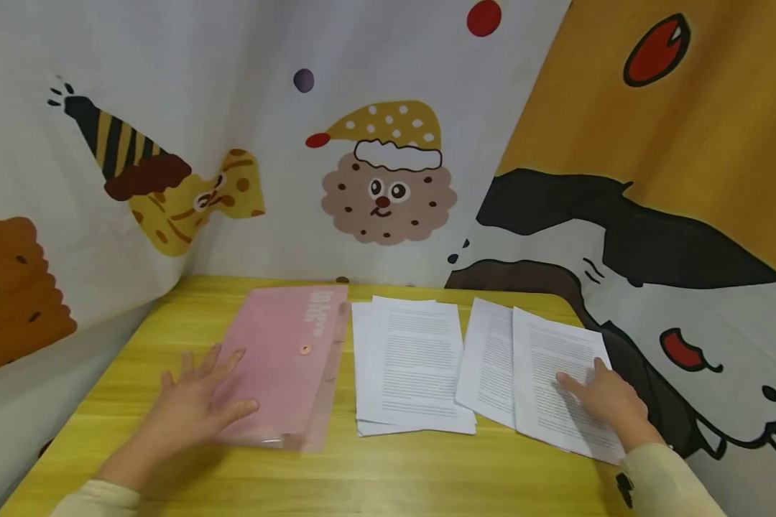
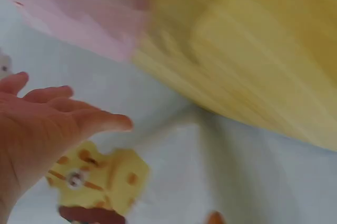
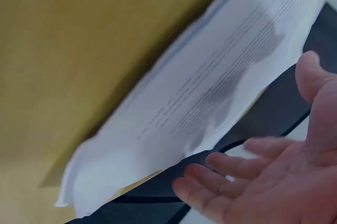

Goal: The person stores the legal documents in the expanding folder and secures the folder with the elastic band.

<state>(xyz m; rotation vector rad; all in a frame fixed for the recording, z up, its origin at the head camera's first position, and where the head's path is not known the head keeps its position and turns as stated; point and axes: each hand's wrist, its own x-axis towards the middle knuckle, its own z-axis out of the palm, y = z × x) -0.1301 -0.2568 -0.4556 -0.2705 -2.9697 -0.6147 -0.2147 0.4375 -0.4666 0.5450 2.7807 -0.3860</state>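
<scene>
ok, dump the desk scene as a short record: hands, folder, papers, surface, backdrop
left_hand: left hand, fingers spread, at the folder's left side; contact unclear
right_hand: right hand, over the right-hand printed sheets; contact unclear
folder: pink document folder, lying flat, white lettering, round fastener
papers_middle: loosely squared stack of printed sheets, right of the folder
papers_right: right-hand printed sheets, angled, front one overlapping another
surface: yellow wood-grain table
backdrop: cartoon-print cloth
</scene>
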